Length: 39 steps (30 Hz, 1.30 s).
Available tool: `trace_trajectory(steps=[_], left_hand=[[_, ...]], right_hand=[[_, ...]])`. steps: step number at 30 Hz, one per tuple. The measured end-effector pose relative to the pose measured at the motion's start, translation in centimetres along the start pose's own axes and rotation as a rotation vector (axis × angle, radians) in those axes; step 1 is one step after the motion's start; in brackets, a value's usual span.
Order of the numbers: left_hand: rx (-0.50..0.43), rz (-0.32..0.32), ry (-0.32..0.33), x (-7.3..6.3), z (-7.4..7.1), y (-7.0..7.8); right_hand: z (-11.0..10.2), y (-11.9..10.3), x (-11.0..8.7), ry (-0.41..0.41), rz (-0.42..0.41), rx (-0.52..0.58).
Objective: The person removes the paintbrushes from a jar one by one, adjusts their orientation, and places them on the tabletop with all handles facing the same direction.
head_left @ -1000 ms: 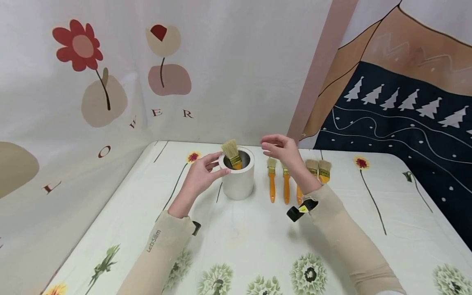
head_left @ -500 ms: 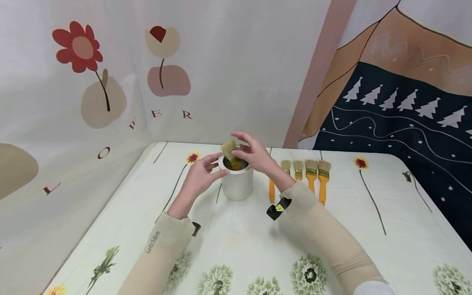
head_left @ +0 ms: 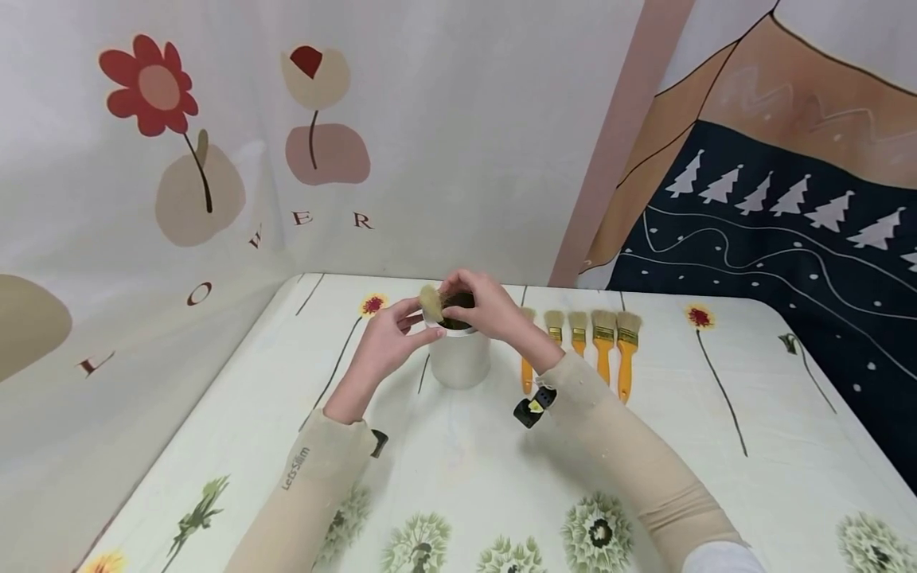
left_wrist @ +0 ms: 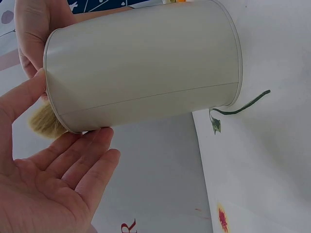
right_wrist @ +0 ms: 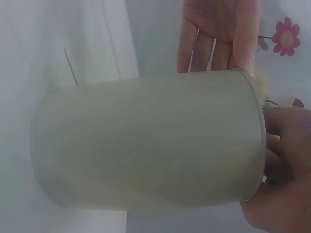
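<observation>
A white cylindrical can (head_left: 461, 362) stands upright on the table. My left hand (head_left: 390, 338) holds it near the rim from the left, the thumb in front and the fingers behind; in the left wrist view the fingertips (left_wrist: 102, 138) touch its side. A paintbrush (head_left: 431, 304) stands in the can, its pale bristles leaning out over the left rim and its handle hidden inside. My right hand (head_left: 487, 306) is over the can's mouth with curled fingers, thumb and fingers around the brush just below the bristles. The can hides part of this grip in the right wrist view.
Several paintbrushes with orange handles, among them a wide one (head_left: 626, 354), lie in a row right of the can, bristles away from me. My right forearm partly covers the nearest. A flower-printed cloth (head_left: 444, 461) covers the table, and a patterned curtain (head_left: 458, 143) hangs behind.
My right hand has come left from above the lying brushes to the can's mouth and dipped into it. The brush has tipped further left. My left hand has stayed put.
</observation>
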<state>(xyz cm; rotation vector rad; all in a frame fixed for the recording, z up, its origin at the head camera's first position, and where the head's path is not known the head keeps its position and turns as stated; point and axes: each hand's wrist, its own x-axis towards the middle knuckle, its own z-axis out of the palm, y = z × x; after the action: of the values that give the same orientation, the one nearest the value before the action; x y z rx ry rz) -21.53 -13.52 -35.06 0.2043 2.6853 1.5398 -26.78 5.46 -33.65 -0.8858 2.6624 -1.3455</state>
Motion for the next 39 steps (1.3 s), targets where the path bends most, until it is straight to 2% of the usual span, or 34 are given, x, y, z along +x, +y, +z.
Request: trace_trajectory(steps=[4,9,13,19,22,29,39], left_hand=[[-0.002,0.005,0.000,0.0,0.0,0.0],[0.004,0.021,0.001,0.0,0.0,0.0],[-0.004,0.000,-0.005,0.0,0.0,0.0],[-0.020,-0.033,-0.025,0.0,0.0,0.0],[-0.018,-0.034,-0.015,-0.1,-0.1,0.1],[0.000,-0.050,-0.018,-0.1,0.0,0.2],[-0.001,-0.031,-0.008,0.1,0.0,0.1]], right_hand=[[-0.3,0.2,0.1,-0.042,-0.035,0.017],[-0.9,0.3,0.1,-0.126,-0.078,-0.018],[-1.4,0.0,-0.3,-0.160,-0.055,-0.022],[-1.5,0.2,-0.4,-0.164,-0.061,0.150],[-1.4,0.3,-0.3,-0.102,-0.038,0.206],[-2.2,0.2,-0.5,0.110,0.023,0.270],[-6.3,-1.2,-1.1,0.414,-0.093,0.392]])
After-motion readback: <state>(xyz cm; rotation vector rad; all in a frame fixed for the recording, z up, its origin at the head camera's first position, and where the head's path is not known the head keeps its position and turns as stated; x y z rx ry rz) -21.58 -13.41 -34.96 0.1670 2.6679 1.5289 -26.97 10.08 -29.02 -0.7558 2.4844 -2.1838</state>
